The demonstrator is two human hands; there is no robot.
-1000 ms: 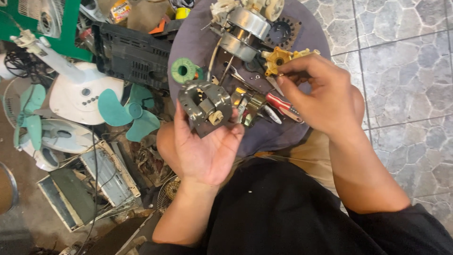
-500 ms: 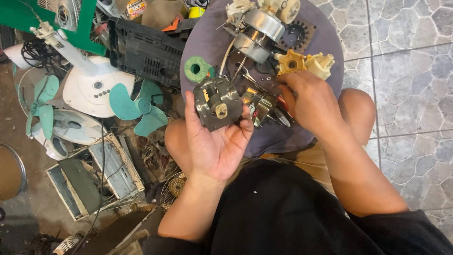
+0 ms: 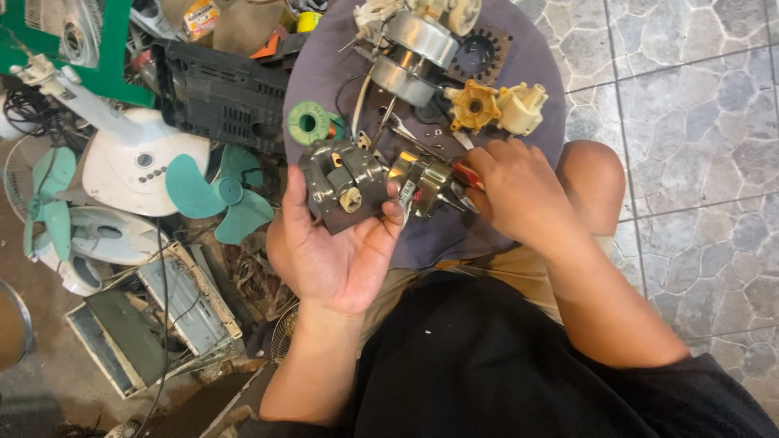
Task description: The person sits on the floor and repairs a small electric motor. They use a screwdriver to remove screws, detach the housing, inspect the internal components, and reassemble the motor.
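1. Grey-purple cloth over the table.
2. Dark grey motor housing with brass-coloured hub.
3. Red-handled screwdriver.
4. Green solder spool.
5. Mustard-yellow impeller beside cream pump part.
6. Teal fan blade.
7. Grey mottled stone-pattern floor tiles.

left hand palm up, gripping, right hand curled, pinching

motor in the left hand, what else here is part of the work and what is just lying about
In hand:
left hand holding small motor
right hand on red-handled tool

Lying about:
green spool
yellow gear part
teal fan blade
black casing
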